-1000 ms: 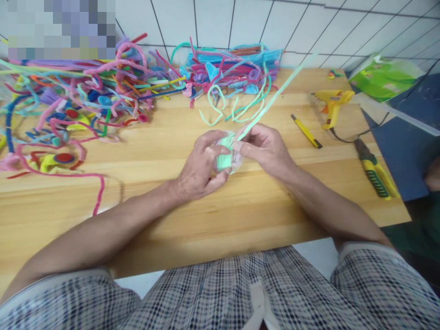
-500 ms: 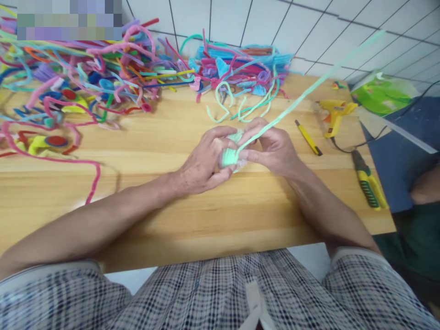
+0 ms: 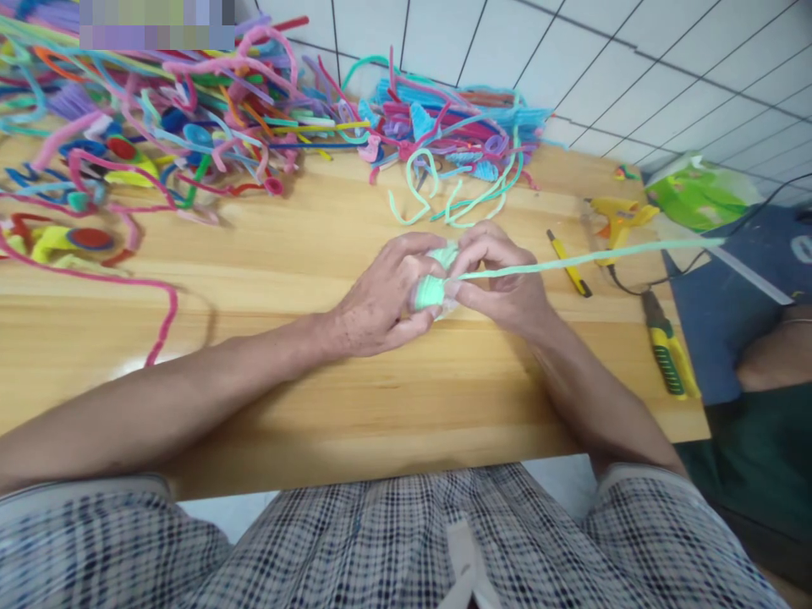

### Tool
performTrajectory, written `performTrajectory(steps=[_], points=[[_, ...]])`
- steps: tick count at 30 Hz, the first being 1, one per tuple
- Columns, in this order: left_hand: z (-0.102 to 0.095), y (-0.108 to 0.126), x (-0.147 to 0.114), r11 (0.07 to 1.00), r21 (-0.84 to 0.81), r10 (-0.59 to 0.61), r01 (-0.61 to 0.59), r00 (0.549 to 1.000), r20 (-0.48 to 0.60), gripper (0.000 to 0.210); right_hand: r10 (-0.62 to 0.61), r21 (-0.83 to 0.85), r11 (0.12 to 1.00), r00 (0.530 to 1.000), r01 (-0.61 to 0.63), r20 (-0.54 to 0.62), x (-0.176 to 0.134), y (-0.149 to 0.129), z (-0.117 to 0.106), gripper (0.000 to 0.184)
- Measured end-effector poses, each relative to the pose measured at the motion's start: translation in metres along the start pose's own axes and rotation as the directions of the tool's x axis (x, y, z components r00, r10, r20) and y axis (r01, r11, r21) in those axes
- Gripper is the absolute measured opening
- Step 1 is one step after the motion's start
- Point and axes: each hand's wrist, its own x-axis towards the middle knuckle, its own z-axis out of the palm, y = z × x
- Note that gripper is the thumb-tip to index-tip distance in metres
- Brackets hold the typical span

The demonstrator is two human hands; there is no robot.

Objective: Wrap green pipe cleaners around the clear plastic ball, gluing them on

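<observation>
My left hand (image 3: 393, 292) is closed around a small roll wound with mint-green pipe cleaner (image 3: 430, 293); my fingers and some clear wrapping hide part of it. The thumb and forefinger of my right hand (image 3: 498, 275) pinch a mint-green pipe cleaner (image 3: 589, 257) right beside the roll. Its long free end stretches out to the right, nearly level, over the cutter and the glue gun. Both hands meet above the middle of the wooden table (image 3: 355, 397).
Tangled colourful pipe cleaners (image 3: 209, 127) lie along the back left. To the right are a yellow cutter knife (image 3: 569, 264), a yellow glue gun (image 3: 618, 222), pliers (image 3: 665, 351) and a green plastic bag (image 3: 701, 194). Another person's arm (image 3: 774, 351) shows at the right edge.
The pipe cleaner's free end has swung down from pointing up and right to lying nearly level. Both hands keep their hold at the roll. The view has shifted slightly.
</observation>
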Motion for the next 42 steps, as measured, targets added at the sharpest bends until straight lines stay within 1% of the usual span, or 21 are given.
performTrajectory(steps=[4,9,13,16,20,24,26,31,37,40,42], points=[[-0.001,0.0,0.0,1.0,-0.015,-0.015,0.015,1.0,0.017,0.039,0.005,-0.002,1.0,1.0,-0.005,-0.015,0.0,-0.003,0.001,0.025],[-0.001,0.0,-0.002,1.0,-0.023,-0.005,0.006,1.0,0.018,0.042,0.038,-0.055,0.998,0.999,-0.039,-0.02,-0.001,-0.006,0.003,0.023],[0.001,0.0,-0.002,1.0,-0.022,0.005,-0.006,1.0,-0.007,0.043,0.029,-0.06,0.998,0.999,-0.031,-0.028,-0.001,-0.008,0.005,0.019],[-0.001,0.001,-0.001,0.999,-0.032,-0.005,0.005,1.0,0.011,0.041,0.018,-0.063,0.998,0.999,-0.02,-0.031,-0.002,-0.01,0.005,0.018],[-0.004,0.004,0.001,0.998,-0.039,-0.046,0.047,0.998,0.039,0.036,0.038,-0.039,0.998,0.998,-0.04,-0.045,-0.001,-0.012,0.006,0.02],[-0.004,0.007,0.002,0.997,-0.042,-0.06,0.061,0.998,0.025,0.03,0.104,0.037,0.994,0.993,-0.102,-0.054,-0.001,-0.013,0.005,0.023],[-0.003,0.008,0.002,0.997,-0.045,-0.067,0.068,0.998,0.021,0.03,0.124,0.044,0.992,0.99,-0.122,-0.065,-0.001,-0.013,0.005,0.024],[-0.004,0.007,0.0,0.995,-0.049,-0.084,0.086,0.995,0.044,0.031,0.13,0.02,0.991,0.989,-0.129,-0.071,-0.001,-0.014,0.006,0.025],[-0.003,0.008,0.0,0.995,-0.04,-0.091,0.092,0.995,0.043,0.03,0.132,0.02,0.991,0.988,-0.131,-0.085,0.0,-0.013,0.008,0.027],[-0.003,0.009,0.001,0.994,-0.046,-0.093,0.094,0.995,0.028,0.028,0.129,0.039,0.991,0.987,-0.126,-0.096,0.0,-0.013,0.009,0.028],[-0.004,0.01,0.002,0.993,-0.057,-0.102,0.103,0.995,0.018,0.028,0.154,0.071,0.986,0.983,-0.148,-0.095,0.0,-0.015,0.009,0.029]])
